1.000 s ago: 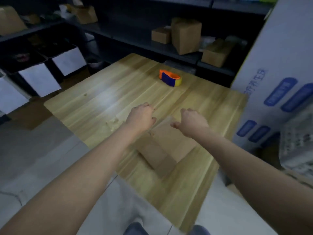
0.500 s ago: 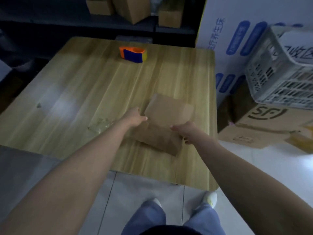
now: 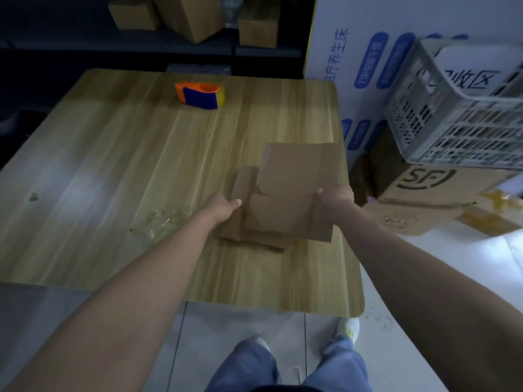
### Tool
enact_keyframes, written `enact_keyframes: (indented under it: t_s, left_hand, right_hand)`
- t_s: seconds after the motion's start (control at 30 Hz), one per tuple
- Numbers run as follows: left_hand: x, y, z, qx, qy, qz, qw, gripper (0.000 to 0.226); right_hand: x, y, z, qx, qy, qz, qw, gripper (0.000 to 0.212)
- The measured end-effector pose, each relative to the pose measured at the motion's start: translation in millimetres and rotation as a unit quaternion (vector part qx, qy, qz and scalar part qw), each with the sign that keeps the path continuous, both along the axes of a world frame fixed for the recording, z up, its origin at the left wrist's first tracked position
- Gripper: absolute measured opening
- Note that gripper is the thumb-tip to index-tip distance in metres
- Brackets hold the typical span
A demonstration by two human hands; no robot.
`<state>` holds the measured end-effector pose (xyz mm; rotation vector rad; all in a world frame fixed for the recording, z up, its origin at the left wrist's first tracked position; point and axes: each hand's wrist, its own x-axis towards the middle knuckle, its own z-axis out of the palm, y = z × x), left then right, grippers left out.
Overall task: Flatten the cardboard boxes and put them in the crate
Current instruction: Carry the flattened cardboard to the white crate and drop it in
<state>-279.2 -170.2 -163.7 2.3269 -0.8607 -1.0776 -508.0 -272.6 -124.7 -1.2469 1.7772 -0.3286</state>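
A flattened brown cardboard box (image 3: 291, 182) is held just above the right part of the wooden table (image 3: 141, 154), its far end raised. My left hand (image 3: 225, 206) grips its left edge, thumb on top. My right hand (image 3: 335, 195) grips its right edge. A white plastic crate (image 3: 458, 108) with latticed walls stands to the right of the table, on top of a large cardboard box (image 3: 441, 193) with a black logo.
An orange and blue tape dispenser (image 3: 199, 95) sits at the table's far side. Crumpled clear tape (image 3: 158, 222) lies left of my left arm. A tall white carton (image 3: 365, 52) stands behind the crate. Shelves with brown boxes (image 3: 195, 15) line the back.
Both hands moved from pressing on the box to gripping its side edges and carried it to the right, lifting its far end. My view turned right, revealing the crate.
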Motion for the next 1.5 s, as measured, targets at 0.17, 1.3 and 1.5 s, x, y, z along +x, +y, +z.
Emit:
enact_keyframes:
  t_s: [0.17,1.3,1.5]
  left_hand:
    - [-11.3,-12.4,-10.0,0.003,0.039,0.049,0.998,0.065]
    - [-19.1,-34.8,6.7,-0.044,0.184,0.103,0.976,0.044]
    - [-34.9,-59.5,69.3,-0.14,0.154,0.133,0.969,0.049]
  right_hand:
    - [-29.4,-23.6,7.6,-0.059,0.044,-0.069,0.995,0.033]
    - [-57.5,-42.0,20.3,-0.099,-0.022,-0.055,0.993,0.027]
    - [-93.0,-64.6,67.1,-0.171,-0.037,-0.045,0.984,0.014]
